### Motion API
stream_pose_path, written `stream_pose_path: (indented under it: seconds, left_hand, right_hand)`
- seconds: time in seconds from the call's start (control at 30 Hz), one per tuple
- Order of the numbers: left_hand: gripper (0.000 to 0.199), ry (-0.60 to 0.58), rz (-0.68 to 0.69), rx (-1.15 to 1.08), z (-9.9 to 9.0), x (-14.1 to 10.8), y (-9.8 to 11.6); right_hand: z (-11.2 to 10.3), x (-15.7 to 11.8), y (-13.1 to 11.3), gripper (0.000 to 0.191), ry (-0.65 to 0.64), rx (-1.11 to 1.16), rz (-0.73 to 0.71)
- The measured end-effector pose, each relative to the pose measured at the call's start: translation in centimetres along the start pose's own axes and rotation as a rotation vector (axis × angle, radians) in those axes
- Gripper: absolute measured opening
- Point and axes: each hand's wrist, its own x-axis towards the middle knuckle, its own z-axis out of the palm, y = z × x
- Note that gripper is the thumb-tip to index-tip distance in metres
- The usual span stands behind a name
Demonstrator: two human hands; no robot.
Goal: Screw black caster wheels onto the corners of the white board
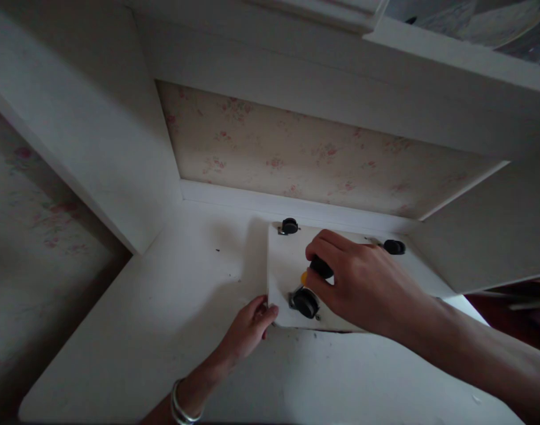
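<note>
A white board (281, 260) lies on the white desk, with black caster wheels on its upper face. One caster (290, 225) is at its back left corner, another (306, 303) at the front left, and a third (394, 247) toward the back right. My left hand (252, 321) pinches the board's front left corner, thumb on top. My right hand (349, 271) is closed round a black handle (321, 268) with a yellow part (304, 278), just above the front left caster. The tool's tip is hard to make out. My right hand and forearm cover part of the board.
The white desk (185, 295) has small dark specks on it. Behind it stands a floral back panel (274, 153) under a white shelf (296, 88). White side panels rise at left (88, 130) and right (491, 230). Floral wallpaper (39, 236) shows at far left.
</note>
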Motion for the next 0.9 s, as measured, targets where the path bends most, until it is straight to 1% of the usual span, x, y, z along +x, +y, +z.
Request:
stream_pose_path:
  seconds: [0.13,0.27,0.33,0.4,0.47,0.53,0.63,0.7,0.73,0.8,0.87,0.9]
  left_hand:
    - [0.038,0.008,-0.005,0.001,0.1,-0.1,0.1]
    - [0.037,-0.002,-0.002,-0.017,0.1,-0.1,0.4]
    - [0.036,-0.001,0.000,-0.015,0.1,-0.2,0.6]
    - [0.035,0.001,0.003,-0.011,0.1,-0.3,0.7]
    - [0.034,0.006,0.003,-0.012,0.2,-0.4,0.8]
    - [0.034,0.006,0.000,-0.011,0.2,-0.5,0.8]
    - [0.036,-0.009,-0.011,0.005,0.1,-0.5,0.8]
    - [0.039,-0.019,-0.015,0.047,-0.2,-0.4,0.8]
    - [0.041,-0.006,-0.007,0.084,-0.4,-0.3,0.8]
    - [0.049,0.075,0.031,0.172,-1.0,-0.1,1.4]
    - [0.056,0.172,0.111,0.250,-1.6,0.1,2.7]
    - [0.054,0.191,0.165,0.288,-1.8,0.2,3.7]
  right_hand:
    - [0.1,0.0,0.3,0.012,0.004,-0.051,0.029]
    - [-0.1,0.0,0.5,0.021,-0.023,-0.154,0.017]
    - [-0.3,0.1,0.4,0.024,-0.042,-0.206,-0.006]
    - [-0.5,0.4,0.4,0.023,-0.083,-0.208,-0.063]
    - [-0.8,0.6,0.6,0.021,-0.123,-0.170,-0.113]
    - [-1.1,0.9,1.1,0.018,-0.141,-0.098,-0.133]
    - [-1.8,1.0,2.0,0.017,-0.197,0.087,-0.209]
    - [-2.2,0.9,2.4,0.019,-0.244,0.162,-0.250]
    - [-2.3,0.9,2.4,0.018,-0.250,0.147,-0.240]
    - [-2.2,0.9,2.2,0.021,-0.220,0.034,-0.174]
    - [-1.8,1.0,1.9,0.027,-0.189,-0.071,-0.140]
    - [-1.7,1.0,1.7,0.027,-0.185,-0.090,-0.153]
